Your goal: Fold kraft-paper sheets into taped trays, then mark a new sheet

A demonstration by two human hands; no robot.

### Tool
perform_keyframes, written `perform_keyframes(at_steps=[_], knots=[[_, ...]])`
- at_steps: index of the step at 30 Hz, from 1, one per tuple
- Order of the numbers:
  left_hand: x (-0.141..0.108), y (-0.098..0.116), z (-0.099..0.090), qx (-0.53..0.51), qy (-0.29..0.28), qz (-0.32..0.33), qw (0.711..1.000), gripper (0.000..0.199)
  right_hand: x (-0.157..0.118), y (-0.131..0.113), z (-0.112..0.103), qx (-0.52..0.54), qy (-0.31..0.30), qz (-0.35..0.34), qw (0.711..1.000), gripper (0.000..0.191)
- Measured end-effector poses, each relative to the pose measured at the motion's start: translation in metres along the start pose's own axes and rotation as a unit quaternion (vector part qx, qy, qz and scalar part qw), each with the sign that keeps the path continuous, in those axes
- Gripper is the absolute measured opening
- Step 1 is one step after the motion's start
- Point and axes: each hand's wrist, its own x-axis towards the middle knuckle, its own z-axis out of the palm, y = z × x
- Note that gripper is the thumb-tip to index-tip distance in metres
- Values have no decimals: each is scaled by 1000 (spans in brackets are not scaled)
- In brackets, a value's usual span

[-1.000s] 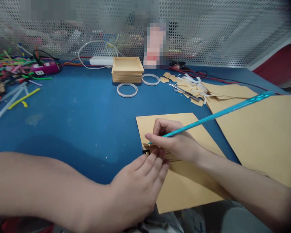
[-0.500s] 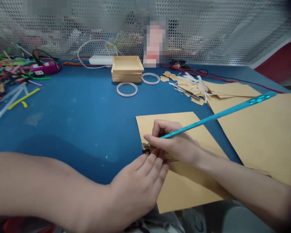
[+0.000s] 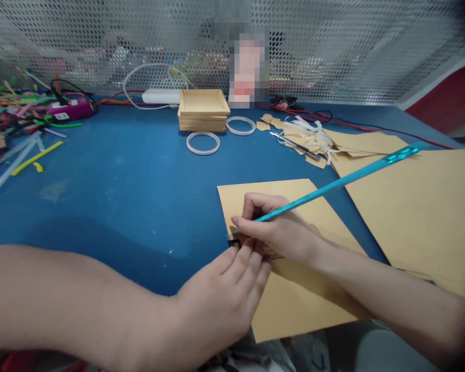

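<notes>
In the head view my right hand [image 3: 275,225] pinches a long shiny teal pencil [image 3: 333,185] in a writing grip. Its tip meets a sheet of tan kraft paper [image 3: 306,305] near the left edge. My left hand [image 3: 227,289] lies palm down, fingers stretched and side by side, with the fingertips pressing on a strip that looks like a clear ruler with a black end [image 3: 234,243]. Most of that strip is covered by both hands. The two hands are close together, almost touching.
Larger kraft sheets [image 3: 426,206] lie to the right. Paper scraps and a craft knife [image 3: 296,145] sit behind. Two white rings [image 3: 202,143] are beside stacked shallow wooden trays [image 3: 203,102]. Colourful stems and a purple device [image 3: 72,108] fill the left, before a mesh panel.
The pencil's upper end has swung slightly left and up, and its tip has shifted a little to the right. My left hand stays almost where it was.
</notes>
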Motion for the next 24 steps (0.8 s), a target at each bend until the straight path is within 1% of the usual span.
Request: perform_keyframes(at_steps=[3,8,11,15,21,24], knots=[[0,0,0,3,-3,3,1000,42,0,0,0,-3,-4,-2,1000,25],[1,0,-2,10,0,8,1000,42,-1,1,0,21,-16,21,999,24],[2,-1,-3,13,1,11,1000,42,-1,1,-1,21,-19,24,999,24],[3,-1,-5,15,-15,12,1000,44,-1,0,-1,27,-16,28,999,23],[3,0,-7,17,-29,16,999,46,1,0,-1,-2,-9,-10,1000,25],[3,-1,-8,18,-28,17,999,45,1,1,-1,-9,-5,-15,1000,25]])
